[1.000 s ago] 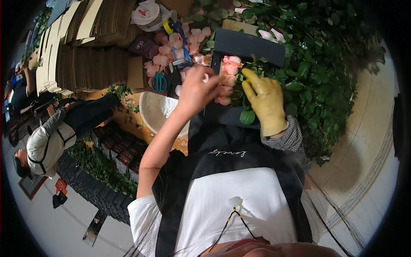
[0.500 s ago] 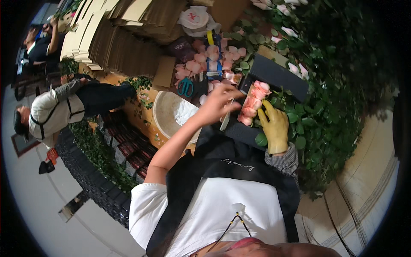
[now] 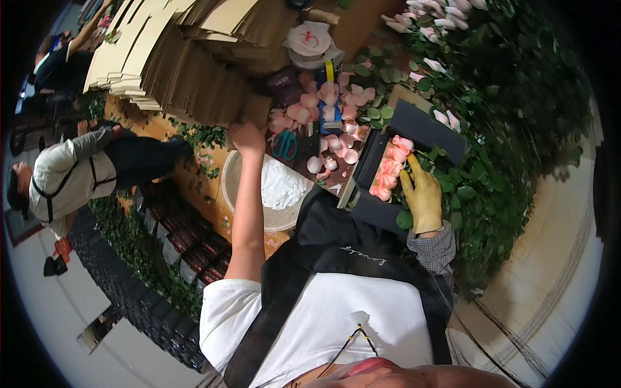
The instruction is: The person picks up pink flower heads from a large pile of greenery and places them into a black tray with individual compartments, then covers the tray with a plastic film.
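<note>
My left hand [image 3: 248, 138], bare, is stretched out to the far left, closed at the near edge of a small brown cardboard piece [image 3: 257, 111]; its fingertips are partly hidden. On my right hand [image 3: 423, 197] is a yellow rubber glove. Its thumb and forefinger lie against a bunch of pink roses [image 3: 390, 169], steadying the heads; the other fingers are mostly hidden. The rose heads sit in a row on black ridged board [image 3: 377, 210], with green leaves beside them. Another black board [image 3: 429, 131] lies just beyond.
Tall cardboard stacks [image 3: 184, 77] stand at the far left. Pink petals [image 3: 330, 97], teal scissors [image 3: 284, 145] and a tape dispenser [image 3: 330, 116] lie on the table. A round tub [image 3: 284, 187] holds white material. Leafy stems [image 3: 498, 155] fill the right. A co-worker [image 3: 71, 168] stands at left.
My left hand has moved from beside the roses, away to the left, onto the cardboard piece. The gloved right hand stays at the rose bunch. The whole view has shifted slightly.
</note>
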Demonstrator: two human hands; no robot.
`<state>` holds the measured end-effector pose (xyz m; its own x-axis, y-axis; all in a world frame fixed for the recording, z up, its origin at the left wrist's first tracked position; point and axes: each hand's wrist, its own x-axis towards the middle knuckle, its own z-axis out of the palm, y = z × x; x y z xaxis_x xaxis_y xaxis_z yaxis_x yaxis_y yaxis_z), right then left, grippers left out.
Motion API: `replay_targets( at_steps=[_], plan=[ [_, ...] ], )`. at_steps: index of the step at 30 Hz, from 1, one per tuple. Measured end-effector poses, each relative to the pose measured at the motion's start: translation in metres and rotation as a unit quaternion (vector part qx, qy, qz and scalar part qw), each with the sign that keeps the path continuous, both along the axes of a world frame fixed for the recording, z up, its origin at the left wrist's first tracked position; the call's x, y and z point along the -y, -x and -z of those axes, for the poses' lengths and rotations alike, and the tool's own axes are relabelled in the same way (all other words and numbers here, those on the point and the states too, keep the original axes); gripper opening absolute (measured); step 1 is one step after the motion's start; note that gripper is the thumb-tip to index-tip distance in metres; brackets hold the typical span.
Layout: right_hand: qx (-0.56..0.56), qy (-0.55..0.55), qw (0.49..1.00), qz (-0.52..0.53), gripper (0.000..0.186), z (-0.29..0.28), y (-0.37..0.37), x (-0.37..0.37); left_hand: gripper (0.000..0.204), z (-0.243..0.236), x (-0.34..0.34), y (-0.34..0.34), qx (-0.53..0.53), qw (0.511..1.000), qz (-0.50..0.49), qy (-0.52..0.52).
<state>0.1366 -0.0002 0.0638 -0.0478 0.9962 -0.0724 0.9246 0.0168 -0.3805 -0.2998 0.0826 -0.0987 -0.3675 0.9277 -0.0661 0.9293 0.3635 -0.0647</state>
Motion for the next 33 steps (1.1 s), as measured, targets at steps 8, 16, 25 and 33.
replay_targets(
  at_steps=[8,16,25,33],
  plan=[
    [-0.023,-0.01,0.999,0.025,0.041,-0.006,-0.006,0.001,0.082,-0.111,0.043,-0.055,0.441,0.89,-0.016,-0.115],
    [-0.413,0.066,0.905,0.081,0.043,0.015,-0.024,0.004,0.038,-0.141,0.042,-0.244,0.659,0.72,0.192,0.097],
    [-0.267,0.165,0.933,0.173,0.05,0.003,-0.011,-0.001,0.085,-0.156,0.023,-0.263,0.312,0.71,0.63,-0.039],
    [-0.26,0.193,0.94,0.11,0.057,-0.03,-0.026,-0.001,0.097,-0.136,0.005,-0.254,0.298,0.685,0.663,0.047]
  ],
)
